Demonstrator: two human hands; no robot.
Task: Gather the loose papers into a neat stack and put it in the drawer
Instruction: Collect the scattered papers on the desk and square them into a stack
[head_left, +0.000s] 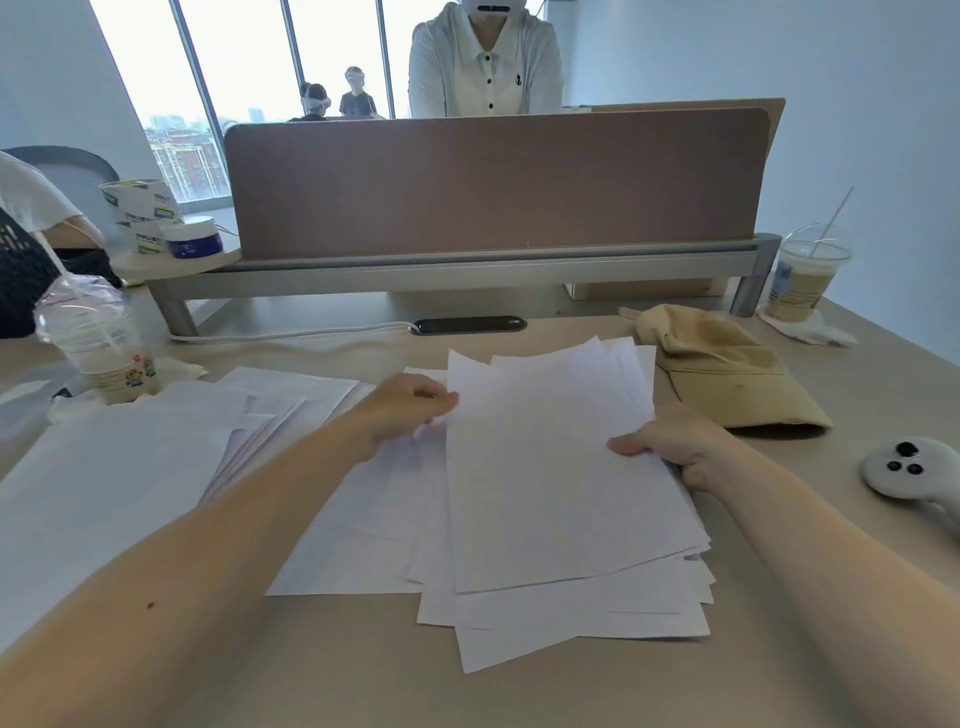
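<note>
Right hand (675, 447): fingers curled shut, thumb on top, clamping uneven paper stack (550, 483) at its right edge. Left hand (405, 410): fingers bent, pinching the stack's left edge.

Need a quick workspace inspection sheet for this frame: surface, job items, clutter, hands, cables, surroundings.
Surface: beige desk, largely covered by paper.
Job's things: uneven paper pile at centre; more loose sheets fanned at left; no drawer in view.
Clutter: tan cap, white controller, two iced drink cups.
Grippers: left hand pinches the pile's left edge; right hand grips its right edge.
Cables: white cable running to the desk grommet.
Surroundings: brown divider panel; a person stands behind it.
</note>
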